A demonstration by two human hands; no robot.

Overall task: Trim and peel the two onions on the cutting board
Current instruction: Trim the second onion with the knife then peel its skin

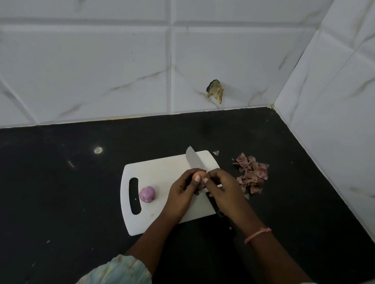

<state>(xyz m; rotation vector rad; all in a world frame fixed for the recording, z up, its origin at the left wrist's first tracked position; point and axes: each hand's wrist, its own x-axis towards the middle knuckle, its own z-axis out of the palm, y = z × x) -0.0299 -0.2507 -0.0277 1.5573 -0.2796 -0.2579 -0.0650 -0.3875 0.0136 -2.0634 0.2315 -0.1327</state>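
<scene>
A white cutting board [156,168] lies on the black counter. A peeled purple onion [147,194] sits on its left part, beside the handle slot. My left hand [182,191] grips a second small onion [200,173] above the board, mostly hidden by my fingers. My right hand [222,193] pinches at that onion's top with its fingertips. A knife [194,160] lies across the board under my hands, blade toward the wall and dark handle toward me.
A pile of reddish onion skins [251,173] lies on the black counter [61,186] right of the board. One small scrap [216,153] sits by the board's far corner. Tiled walls meet in a corner at the back right.
</scene>
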